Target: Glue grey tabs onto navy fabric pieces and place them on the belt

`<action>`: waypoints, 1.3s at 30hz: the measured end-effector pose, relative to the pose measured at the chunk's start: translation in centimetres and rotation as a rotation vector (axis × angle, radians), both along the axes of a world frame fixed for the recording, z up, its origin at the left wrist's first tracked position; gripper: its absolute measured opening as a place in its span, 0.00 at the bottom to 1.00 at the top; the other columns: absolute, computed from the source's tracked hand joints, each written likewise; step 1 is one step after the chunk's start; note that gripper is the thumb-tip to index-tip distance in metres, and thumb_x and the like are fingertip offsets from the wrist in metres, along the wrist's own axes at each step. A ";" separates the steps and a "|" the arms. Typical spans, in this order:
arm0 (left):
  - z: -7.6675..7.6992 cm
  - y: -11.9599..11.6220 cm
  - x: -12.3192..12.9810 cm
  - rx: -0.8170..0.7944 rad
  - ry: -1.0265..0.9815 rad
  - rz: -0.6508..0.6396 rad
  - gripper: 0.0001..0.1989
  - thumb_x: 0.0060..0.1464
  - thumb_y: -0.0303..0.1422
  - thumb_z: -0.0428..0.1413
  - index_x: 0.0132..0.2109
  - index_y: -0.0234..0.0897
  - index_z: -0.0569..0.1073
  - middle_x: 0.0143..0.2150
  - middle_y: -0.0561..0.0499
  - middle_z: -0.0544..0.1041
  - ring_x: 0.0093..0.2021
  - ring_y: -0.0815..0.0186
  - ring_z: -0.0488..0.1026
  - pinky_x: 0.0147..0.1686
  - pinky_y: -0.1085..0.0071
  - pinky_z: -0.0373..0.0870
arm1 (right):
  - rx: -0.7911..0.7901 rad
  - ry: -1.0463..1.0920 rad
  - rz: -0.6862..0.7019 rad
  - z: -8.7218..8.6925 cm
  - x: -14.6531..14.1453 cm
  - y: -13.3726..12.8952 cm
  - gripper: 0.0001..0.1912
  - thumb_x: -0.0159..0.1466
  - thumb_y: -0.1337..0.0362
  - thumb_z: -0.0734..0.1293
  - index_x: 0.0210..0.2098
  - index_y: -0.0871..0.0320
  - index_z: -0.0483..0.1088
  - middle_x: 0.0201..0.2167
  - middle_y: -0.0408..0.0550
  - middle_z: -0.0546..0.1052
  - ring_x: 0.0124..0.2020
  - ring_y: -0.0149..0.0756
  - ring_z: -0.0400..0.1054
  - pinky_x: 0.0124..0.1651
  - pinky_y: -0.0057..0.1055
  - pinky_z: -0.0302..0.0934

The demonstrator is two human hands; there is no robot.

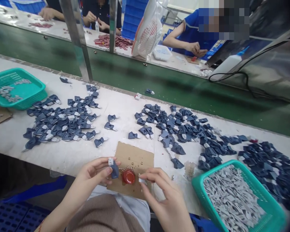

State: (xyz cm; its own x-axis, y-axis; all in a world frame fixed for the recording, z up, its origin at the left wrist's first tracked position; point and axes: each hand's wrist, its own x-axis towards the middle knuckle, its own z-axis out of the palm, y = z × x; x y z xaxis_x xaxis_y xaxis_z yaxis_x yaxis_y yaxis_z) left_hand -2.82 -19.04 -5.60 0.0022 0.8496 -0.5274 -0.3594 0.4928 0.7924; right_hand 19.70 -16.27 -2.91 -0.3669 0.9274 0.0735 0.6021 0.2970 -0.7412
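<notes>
The left hand point(93, 175) pinches a blue part point(114, 170); the right hand point(165, 190), fingers nearly closed, grips a small pale piece point(142, 178). A round red dish point(128, 176) sits between them on cardboard point(135, 151). The near-right green basket point(197, 184) holds many grey pieces point(232, 195); the far-left teal basket point(40, 84) holds fewer.

The near bench point(123, 104) bears two green baskets point(198, 187), two cardboard sheets point(135, 152), one red dish point(129, 176) and blue pieces point(62, 124) (beyond counting).
</notes>
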 end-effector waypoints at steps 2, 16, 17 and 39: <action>-0.1 -0.2 0.0 -0.004 -0.035 -0.002 0.18 0.52 0.41 0.64 0.49 0.39 0.80 0.49 0.44 0.81 0.42 0.61 0.76 0.35 0.74 0.76 | -0.036 0.023 0.056 -0.7 -1.3 0.0 0.06 0.66 0.68 0.63 0.39 0.53 0.72 0.37 0.47 0.74 0.40 0.34 0.72 0.41 0.27 0.67; -0.2 -0.8 0.3 0.015 -0.171 0.054 0.12 0.47 0.35 0.67 0.39 0.36 0.77 0.39 0.48 0.80 0.33 0.67 0.76 0.32 0.74 0.76 | -0.100 -0.089 0.146 -1.3 -1.8 0.3 0.08 0.69 0.69 0.61 0.38 0.54 0.73 0.37 0.47 0.73 0.40 0.34 0.71 0.42 0.28 0.66; -0.2 -0.8 0.4 0.029 -0.176 0.053 0.12 0.48 0.35 0.67 0.39 0.36 0.77 0.39 0.49 0.80 0.33 0.67 0.76 0.34 0.74 0.76 | -0.101 -0.090 0.155 -1.3 -1.9 0.3 0.09 0.68 0.69 0.61 0.37 0.54 0.72 0.37 0.47 0.73 0.40 0.34 0.72 0.41 0.28 0.66; -0.2 -0.2 2.5 0.149 -0.208 -0.005 0.09 0.51 0.34 0.65 0.38 0.37 0.73 0.36 0.50 0.81 0.36 0.65 0.78 0.40 0.72 0.73 | -0.592 0.445 -0.200 0.5 -0.9 1.3 0.09 0.55 0.56 0.75 0.32 0.55 0.79 0.38 0.48 0.78 0.37 0.37 0.74 0.40 0.31 0.68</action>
